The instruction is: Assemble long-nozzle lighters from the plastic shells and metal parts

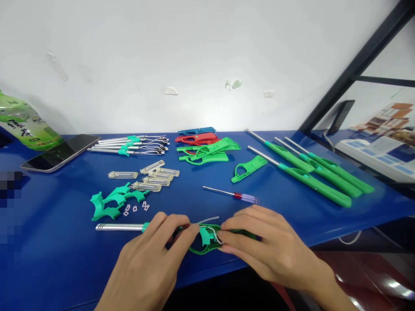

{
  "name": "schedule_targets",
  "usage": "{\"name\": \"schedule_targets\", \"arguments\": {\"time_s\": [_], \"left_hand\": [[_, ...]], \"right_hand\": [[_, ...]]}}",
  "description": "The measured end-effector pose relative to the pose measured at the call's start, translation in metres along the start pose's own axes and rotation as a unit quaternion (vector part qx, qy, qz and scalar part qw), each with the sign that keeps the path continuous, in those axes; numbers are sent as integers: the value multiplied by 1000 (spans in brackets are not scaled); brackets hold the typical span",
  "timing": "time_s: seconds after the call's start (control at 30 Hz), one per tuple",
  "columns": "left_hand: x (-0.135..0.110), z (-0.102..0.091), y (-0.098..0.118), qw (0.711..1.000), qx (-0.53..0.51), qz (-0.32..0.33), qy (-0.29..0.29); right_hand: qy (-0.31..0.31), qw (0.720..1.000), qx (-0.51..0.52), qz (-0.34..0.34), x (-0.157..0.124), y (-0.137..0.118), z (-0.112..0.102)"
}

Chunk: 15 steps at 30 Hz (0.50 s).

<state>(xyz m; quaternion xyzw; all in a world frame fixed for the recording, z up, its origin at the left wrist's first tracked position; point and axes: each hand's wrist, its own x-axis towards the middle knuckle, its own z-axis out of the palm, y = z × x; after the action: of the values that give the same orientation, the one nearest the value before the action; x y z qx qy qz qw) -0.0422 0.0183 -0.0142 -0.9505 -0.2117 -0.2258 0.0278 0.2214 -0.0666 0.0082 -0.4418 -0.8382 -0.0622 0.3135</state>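
A green lighter body [201, 251] lies at the near edge of the blue table [181, 207], between the two hands, with its open side up. Inside this half-shell sit a teal trigger [205, 236] and a white wire [216, 234] that curves toward the right-hand end; the fingers hide the rest of the contents. A metal tube [119, 226] runs out of its left end. The left hand [152, 250] has thumb and forefinger closed on the lighter body beside the trigger, while the right hand [269, 242] pinches the other end, fingertips at the wire. Farther back on the left, small clear tanks [157, 177] lie in a loose heap; whether they hold liquid cannot be told. A green-labelled bottle [30, 123] stands tilted in view at the far left, next to a dark phone [61, 152]. Loose teal triggers [118, 199] and tiny pale pieces [135, 208] lie near the left hand, with a bundle of wired tubes [129, 147] behind the tanks. A screwdriver [246, 198] lies just beyond the right hand. Past it are a single green half-shell [251, 167] and a pile of blue, red and green shells [207, 149]. Four long green lighters [319, 185] lie side by side at the right.
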Motion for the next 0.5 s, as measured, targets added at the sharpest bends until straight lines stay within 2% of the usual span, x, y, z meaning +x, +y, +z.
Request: {"name": "schedule_targets", "arguments": {"time_s": [0.3,0.5], "left_hand": [[6,-2,3,1000,-3,1,17],[7,-10,13,998,34,44,35]], "right_hand": [[-1,1000,-4,-8,-3,-1,-1],[4,1000,-12,-17,-3,-4,0]]}}
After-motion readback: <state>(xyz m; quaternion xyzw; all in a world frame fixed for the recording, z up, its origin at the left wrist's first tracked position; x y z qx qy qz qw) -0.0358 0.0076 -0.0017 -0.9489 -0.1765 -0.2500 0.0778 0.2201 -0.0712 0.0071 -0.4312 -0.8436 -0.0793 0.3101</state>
